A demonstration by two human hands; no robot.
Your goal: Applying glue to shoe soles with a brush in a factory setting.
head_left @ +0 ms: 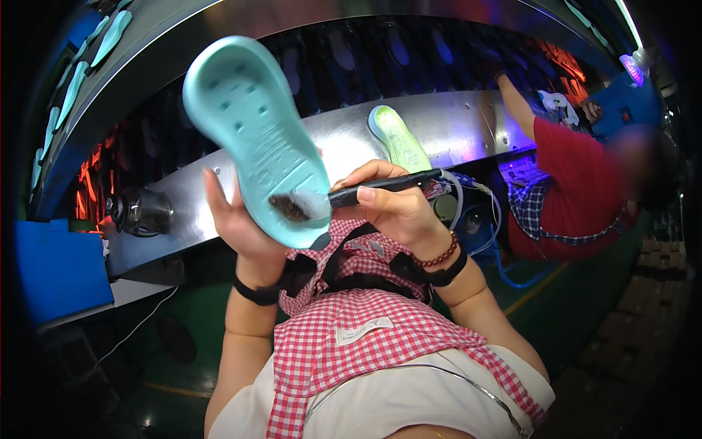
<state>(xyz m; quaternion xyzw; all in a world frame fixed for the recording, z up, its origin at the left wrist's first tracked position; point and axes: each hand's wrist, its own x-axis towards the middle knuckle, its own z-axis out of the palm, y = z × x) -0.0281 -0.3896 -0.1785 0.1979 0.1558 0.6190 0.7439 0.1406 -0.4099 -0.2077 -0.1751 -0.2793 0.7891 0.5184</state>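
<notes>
The turquoise sole (274,150) is held up in front of the bench (482,132), tilted, its wide end toward the upper left and its narrower end low, between the person's two hands; the left hand (245,230) holds it from behind at the lower left, one digit standing up beside the edge, the other fingers mostly hidden behind the sole, so how they close on it cannot be told; the right hand (395,205) grips the black-handled brush (413,181), thumb and fingers narrowed around the handle; its bristles meet the inner face near the lower end, where a dark patch makes it hard to tell bristle from shadow; a pale tube (458,201) runs from the handle's rear and its far end is lost among clutter; a lime-green sole (398,135) lies on the bench beyond the right hand, its near end partly covered; further soles (341,50) beyond the bench are dim; at right a co-worker in red (574,179) reaches toward them, that hand too dark to make out.
</notes>
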